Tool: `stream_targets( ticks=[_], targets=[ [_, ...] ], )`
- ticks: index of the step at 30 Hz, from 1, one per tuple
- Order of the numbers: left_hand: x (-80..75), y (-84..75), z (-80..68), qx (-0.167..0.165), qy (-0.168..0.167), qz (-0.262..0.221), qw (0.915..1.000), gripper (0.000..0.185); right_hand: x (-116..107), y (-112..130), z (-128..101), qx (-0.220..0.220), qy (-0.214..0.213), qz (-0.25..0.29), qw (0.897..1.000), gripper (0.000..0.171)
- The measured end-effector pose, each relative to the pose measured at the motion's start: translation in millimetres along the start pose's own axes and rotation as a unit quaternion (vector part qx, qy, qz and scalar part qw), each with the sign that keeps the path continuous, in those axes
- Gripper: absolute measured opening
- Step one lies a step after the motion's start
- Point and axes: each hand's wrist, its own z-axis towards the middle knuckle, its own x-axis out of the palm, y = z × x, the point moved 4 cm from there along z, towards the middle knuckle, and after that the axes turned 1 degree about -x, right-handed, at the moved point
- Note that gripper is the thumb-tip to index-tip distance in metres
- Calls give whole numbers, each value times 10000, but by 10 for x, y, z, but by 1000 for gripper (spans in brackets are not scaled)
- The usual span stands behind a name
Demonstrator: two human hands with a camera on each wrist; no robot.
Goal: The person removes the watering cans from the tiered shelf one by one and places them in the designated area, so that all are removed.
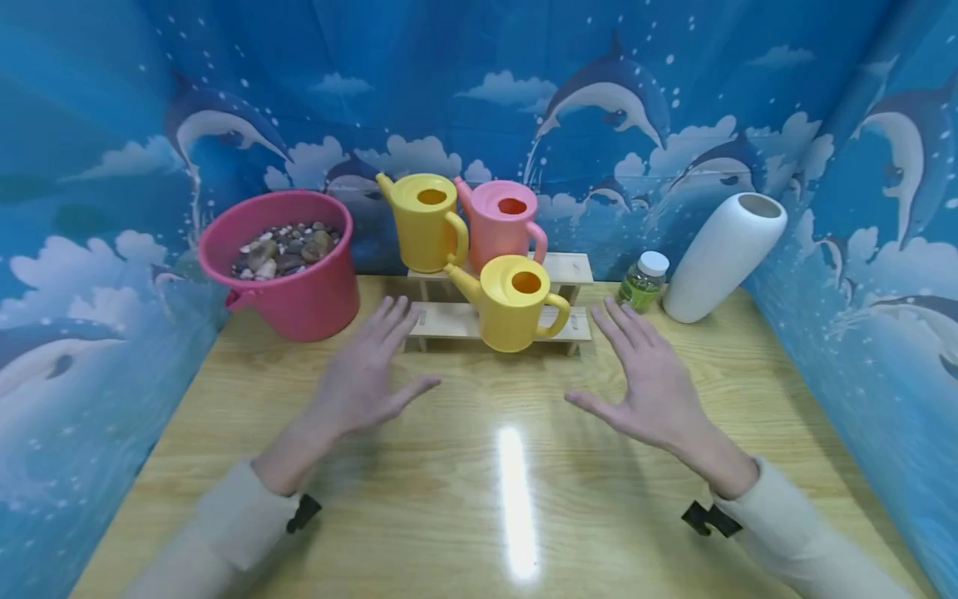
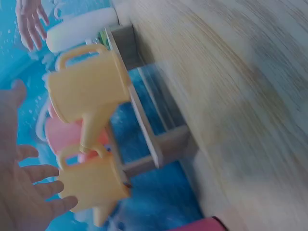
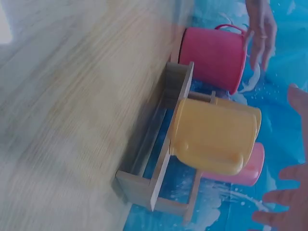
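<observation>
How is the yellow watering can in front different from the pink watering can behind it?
The front yellow watering can is yellow and sits on the lower step of the wooden stand, nearest both open hands. The pink watering can is pink and stands on the upper step, farther back. Both stand upright, have the same shape, spouts pointing left and handles right.

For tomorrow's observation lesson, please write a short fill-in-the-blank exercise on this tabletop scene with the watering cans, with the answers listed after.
1. The pink bucket is filled with ____.
2. On the lower step of the wooden stand sits one watering can, coloured ____.
3. The small bottle beside the white vase has a cap coloured ____.
4. The left hand and right hand hover with fingers spread, holding ____.

Missing words: stones; yellow; white; nothing
</observation>
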Motion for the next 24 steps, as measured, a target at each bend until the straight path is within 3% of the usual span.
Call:
stream_targets(
  ticks=[5,11,18,24],
  targets=[
    [43,274,2,-746,-415,-1183,9893,71,33,-125,79,494,72,1242,9910,87],
    [245,593,70,-1580,-601,-2357,9570,49,189,-293,190,795,-304,2604,9618,64],
    [538,877,169,-2367,-470,-2825,9284,41,437,-475,329,1131,-413,3635,9238,52],
    [731,988,224,-2606,-398,-3161,9114,38,618,-520,447,1275,-322,4113,9020,49]
  ],
)
